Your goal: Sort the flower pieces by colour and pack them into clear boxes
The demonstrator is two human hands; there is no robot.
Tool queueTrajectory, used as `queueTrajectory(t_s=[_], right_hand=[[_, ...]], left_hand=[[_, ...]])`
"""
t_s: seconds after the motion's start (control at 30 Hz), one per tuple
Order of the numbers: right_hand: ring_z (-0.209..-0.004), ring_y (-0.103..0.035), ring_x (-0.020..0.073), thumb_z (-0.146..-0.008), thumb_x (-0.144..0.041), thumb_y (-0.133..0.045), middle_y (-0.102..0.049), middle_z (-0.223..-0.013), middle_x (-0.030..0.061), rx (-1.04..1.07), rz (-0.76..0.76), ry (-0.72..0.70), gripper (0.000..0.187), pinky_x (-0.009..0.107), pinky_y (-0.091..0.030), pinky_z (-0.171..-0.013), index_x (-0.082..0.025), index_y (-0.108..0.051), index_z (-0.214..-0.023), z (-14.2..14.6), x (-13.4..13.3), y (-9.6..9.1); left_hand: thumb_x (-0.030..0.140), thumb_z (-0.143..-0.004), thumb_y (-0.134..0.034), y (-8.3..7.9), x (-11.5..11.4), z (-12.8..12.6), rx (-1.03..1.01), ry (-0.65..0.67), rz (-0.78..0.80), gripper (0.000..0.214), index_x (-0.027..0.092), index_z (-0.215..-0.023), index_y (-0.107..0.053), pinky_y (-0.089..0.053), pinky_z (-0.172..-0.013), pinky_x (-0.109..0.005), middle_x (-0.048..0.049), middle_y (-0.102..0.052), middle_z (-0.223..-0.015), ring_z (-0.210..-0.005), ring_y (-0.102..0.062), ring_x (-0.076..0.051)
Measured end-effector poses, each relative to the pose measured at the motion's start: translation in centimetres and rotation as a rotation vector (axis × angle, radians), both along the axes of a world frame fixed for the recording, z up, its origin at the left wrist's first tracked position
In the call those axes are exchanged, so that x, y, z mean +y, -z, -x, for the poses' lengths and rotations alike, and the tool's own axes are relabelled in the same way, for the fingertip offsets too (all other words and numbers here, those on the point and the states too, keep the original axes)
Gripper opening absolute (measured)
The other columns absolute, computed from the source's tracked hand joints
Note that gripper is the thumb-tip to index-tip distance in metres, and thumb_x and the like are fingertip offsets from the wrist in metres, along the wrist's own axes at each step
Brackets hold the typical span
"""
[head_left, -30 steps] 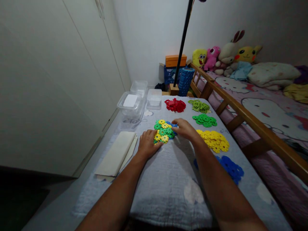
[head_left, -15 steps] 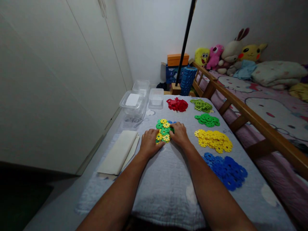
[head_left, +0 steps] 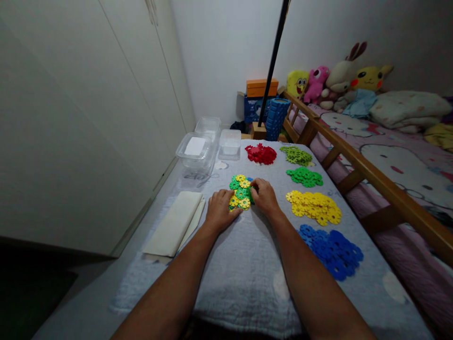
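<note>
A mixed heap of yellow, green and blue flower-shaped discs (head_left: 239,190) lies in the middle of the grey quilt (head_left: 244,264). My left hand (head_left: 220,211) rests flat at the heap's near left edge, its fingertips touching yellow discs. My right hand (head_left: 264,197) sits at the heap's right edge with its fingers curled onto the green discs; what they pinch is hidden. Sorted piles lie to the right: red (head_left: 261,153), light green (head_left: 296,155), dark green (head_left: 304,176), yellow (head_left: 314,207) and blue (head_left: 332,250).
Clear plastic tubs (head_left: 196,152) stand at the quilt's far left, and a folded cream cloth (head_left: 175,223) lies at the left. A wooden bed rail (head_left: 357,165) runs along the right, a black pole (head_left: 272,61) rises behind, and white cupboard doors (head_left: 88,118) fill the left.
My right hand drew back from the heap's far side to its right edge and curled its fingers. Its arm no longer covers the blue pile. The left hand barely moved.
</note>
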State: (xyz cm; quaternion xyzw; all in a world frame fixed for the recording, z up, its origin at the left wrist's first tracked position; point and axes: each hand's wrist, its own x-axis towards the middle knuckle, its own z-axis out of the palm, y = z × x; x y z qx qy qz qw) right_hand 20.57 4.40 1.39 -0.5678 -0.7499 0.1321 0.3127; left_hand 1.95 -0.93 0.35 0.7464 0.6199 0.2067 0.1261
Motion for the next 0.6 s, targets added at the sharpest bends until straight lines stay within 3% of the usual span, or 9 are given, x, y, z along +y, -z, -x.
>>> queueTrajectory(t_s=[0.2, 0.37, 0.6], right_hand=[[-0.087, -0.061, 0.0212, -0.085, -0.016, -0.050, -0.069, -0.092, 0.0080, 0.079, 0.006, -0.013, 0.015, 0.032, -0.046, -0.084, -0.019, -0.064, -0.088, 0.10, -0.15, -0.28], [-0.094, -0.063, 0.0214, -0.087, -0.014, -0.047, -0.071, -0.098, 0.0081, 0.067, 0.006, -0.015, 0.022, 0.032, -0.047, -0.089, -0.020, -0.067, -0.095, -0.06, -0.02, 0.10], [-0.105, -0.059, 0.0256, -0.079, -0.007, -0.046, -0.068, -0.105, 0.0118, -0.057, -0.020, 0.000, 0.037, 0.037, -0.044, -0.100, -0.017, -0.071, -0.105, -0.45, 0.31, 0.36]], left_hand=[[0.045, -0.081, -0.075, 0.07, 0.04, -0.04, 0.000, 0.003, -0.013, 0.056, 0.023, -0.130, -0.058, -0.042, -0.098, -0.041, -0.0082, -0.062, -0.129, -0.116, -0.055, -0.029], [0.044, -0.081, -0.075, 0.00, 0.02, 0.01, -0.002, 0.007, -0.016, 0.056, 0.024, -0.130, -0.058, -0.043, -0.098, -0.041, -0.0084, -0.062, -0.129, -0.117, -0.055, -0.029], [0.046, -0.079, -0.076, 0.02, 0.04, 0.27, -0.043, 0.007, -0.016, 0.057, 0.024, -0.129, -0.059, -0.044, -0.099, -0.042, -0.0085, -0.063, -0.128, -0.117, -0.057, -0.029]])
